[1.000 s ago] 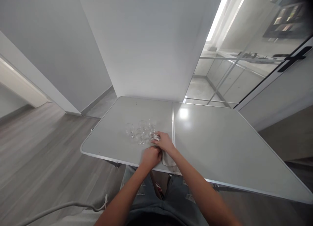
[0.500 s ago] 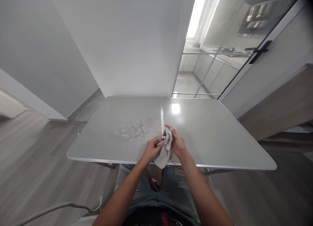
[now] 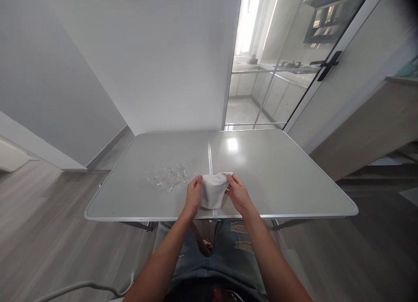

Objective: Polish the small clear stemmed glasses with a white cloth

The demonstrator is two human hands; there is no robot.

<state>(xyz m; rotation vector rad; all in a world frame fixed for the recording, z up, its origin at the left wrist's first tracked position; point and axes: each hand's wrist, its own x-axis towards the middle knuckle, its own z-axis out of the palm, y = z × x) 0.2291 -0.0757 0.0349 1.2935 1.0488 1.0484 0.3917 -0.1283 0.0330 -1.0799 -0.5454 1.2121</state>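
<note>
A white cloth (image 3: 213,192) is stretched between my two hands, above the near middle of the table. My left hand (image 3: 193,194) pinches its left edge. At the upper right corner, the fingers of my right hand (image 3: 237,191) are closed on the fabric. Several small clear glasses (image 3: 170,176) stand in a cluster on the table, to the left of my left hand and apart from it. They are see-through, so their exact shapes are hard to make out.
The grey folding table (image 3: 277,175) has a metal rim and a centre seam. Behind it rise a white wall (image 3: 170,75) and a glass door (image 3: 261,84) with a black handle (image 3: 329,66). A pale hose (image 3: 88,284) lies at the lower left.
The cloth was bunched and hanging between my hands; now it is spread out flatter. My hands have moved apart, the left one to its edge. The view has shifted slightly.
</note>
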